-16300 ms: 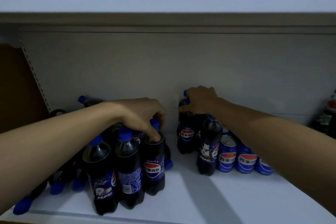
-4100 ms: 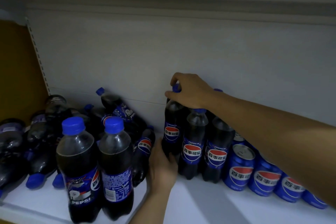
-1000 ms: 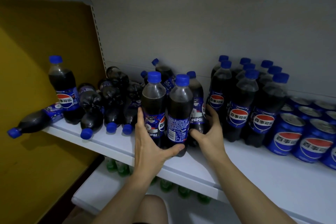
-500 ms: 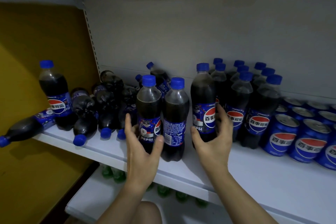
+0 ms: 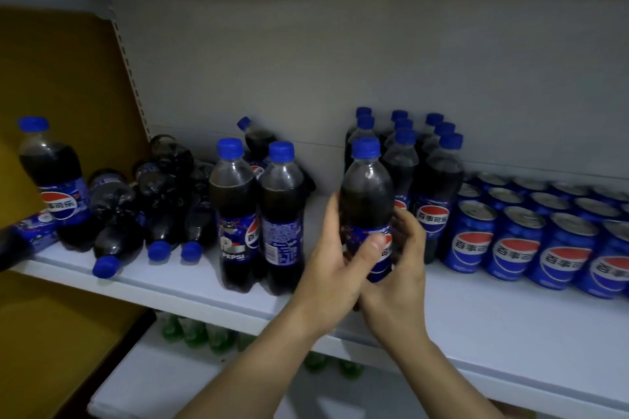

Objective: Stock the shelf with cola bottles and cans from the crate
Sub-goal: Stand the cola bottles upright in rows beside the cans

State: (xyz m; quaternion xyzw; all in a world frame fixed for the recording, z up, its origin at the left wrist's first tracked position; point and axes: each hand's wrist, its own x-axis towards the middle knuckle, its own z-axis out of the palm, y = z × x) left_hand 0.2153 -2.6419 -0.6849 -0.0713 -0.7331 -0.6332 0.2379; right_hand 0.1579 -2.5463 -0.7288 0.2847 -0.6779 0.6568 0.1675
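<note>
Both the left hand and the right hand gripped one upright cola bottle just left of the standing bottle block, apparently mid-placement; next, it needed seating beside that block

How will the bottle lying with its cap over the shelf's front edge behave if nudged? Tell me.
The lying bottle would probably roll: it rests on its round side, cap past the shelf edge. It looks full of dark cola, so likely heavy for its size and firm. A sideways push could send it off the edge, since nothing visible blocks it in front.
</note>
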